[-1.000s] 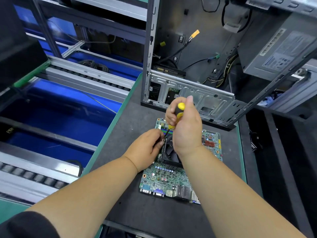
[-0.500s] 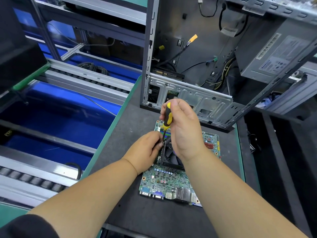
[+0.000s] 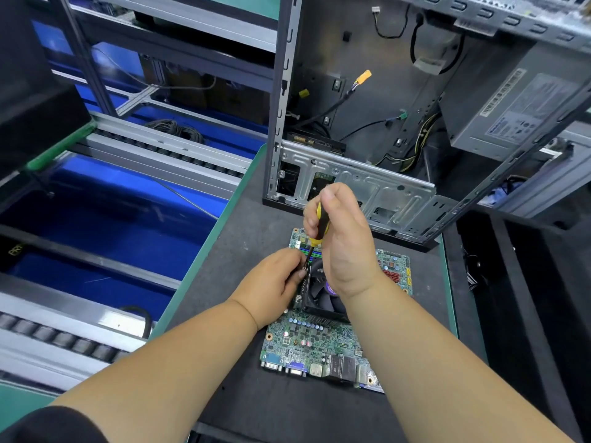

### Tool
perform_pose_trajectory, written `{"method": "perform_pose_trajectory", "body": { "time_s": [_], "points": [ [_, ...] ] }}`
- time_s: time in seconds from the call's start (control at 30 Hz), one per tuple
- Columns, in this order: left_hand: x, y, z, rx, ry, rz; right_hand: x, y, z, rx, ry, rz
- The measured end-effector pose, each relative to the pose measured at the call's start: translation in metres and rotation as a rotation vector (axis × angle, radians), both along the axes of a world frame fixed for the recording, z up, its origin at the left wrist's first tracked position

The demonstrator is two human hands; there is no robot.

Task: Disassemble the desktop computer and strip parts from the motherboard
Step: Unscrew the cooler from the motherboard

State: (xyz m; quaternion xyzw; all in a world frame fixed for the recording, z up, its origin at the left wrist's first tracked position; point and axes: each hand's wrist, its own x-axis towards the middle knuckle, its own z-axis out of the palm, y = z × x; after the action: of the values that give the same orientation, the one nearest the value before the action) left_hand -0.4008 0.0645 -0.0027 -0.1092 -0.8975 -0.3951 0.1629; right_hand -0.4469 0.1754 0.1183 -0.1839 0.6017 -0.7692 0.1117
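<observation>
Fingers of the right hand (image 3: 343,241) are curling tight round the yellow-and-black screwdriver (image 3: 319,226), holding it near upright with its tip down at the far left corner of the cooler fan (image 3: 319,290). The left hand (image 3: 271,284) is resting against that same corner, its fingertips bent in and pinching beside the tip. The motherboard (image 3: 316,340) is lying flat mid-worktop (image 3: 243,251), just before the open computer case (image 3: 367,123) at the far edge.
</observation>
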Motion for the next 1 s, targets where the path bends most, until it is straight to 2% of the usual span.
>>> {"method": "perform_pose_trajectory", "body": {
  "time_s": [0.1, 0.23, 0.47, 0.6, 0.87, 1.0],
  "points": [
    [0.0, 0.0, 0.0, 0.003, 0.001, 0.002, 0.002, 0.005, 0.001, 0.034, -0.023, -0.074],
    [-0.001, 0.0, -0.001, 0.004, -0.004, -0.004, 0.005, 0.003, -0.002, -0.03, -0.013, -0.163],
    [0.0, 0.0, -0.001, -0.007, -0.005, 0.005, 0.002, -0.008, 0.003, -0.066, -0.011, 0.081],
    [0.001, 0.0, -0.001, -0.014, -0.002, 0.008, -0.001, -0.005, 0.006, -0.007, -0.005, 0.128],
    [0.001, 0.0, 0.001, -0.015, -0.007, 0.009, 0.004, 0.006, 0.002, 0.033, -0.026, -0.137],
    [0.002, 0.001, 0.002, 0.007, -0.012, 0.005, 0.007, 0.001, -0.003, -0.076, -0.037, -0.197]
  ]
}}
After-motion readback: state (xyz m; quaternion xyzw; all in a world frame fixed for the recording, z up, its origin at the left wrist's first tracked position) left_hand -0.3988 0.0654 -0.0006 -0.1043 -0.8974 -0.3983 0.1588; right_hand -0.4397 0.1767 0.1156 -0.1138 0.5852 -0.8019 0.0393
